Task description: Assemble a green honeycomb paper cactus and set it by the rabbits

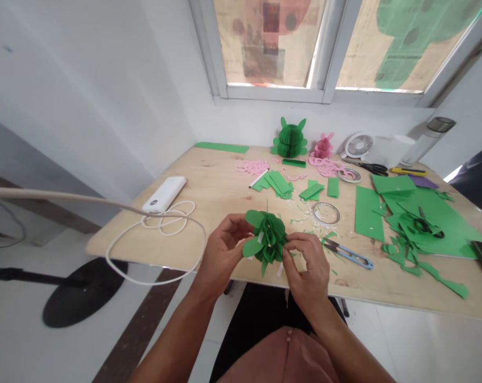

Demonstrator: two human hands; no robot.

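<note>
Between both hands, just above the table's front edge, is a green paper honeycomb ornament (pixel 271 234) with rounded petal-like pieces on its left side. My left hand (pixel 225 247) grips it from the left, with the thumb by the lower rounded piece. On the opposite side, my right hand (pixel 308 263) pinches its right edge between thumb and fingertips. Small white bits show on the paper and just below it. To the right of my right hand lies a pair of blue-handled thread snips (pixel 348 253).
A white power bank (pixel 165 194) with a looped cable lies left. Green strips (pixel 279 182), pink scraps (pixel 252 167) and a tape roll (pixel 326 213) lie mid-table. Black-handled scissors (pixel 428 226) rest on green sheets at right. Finished green (pixel 291 141) and pink (pixel 323 146) ornaments stand by the wall.
</note>
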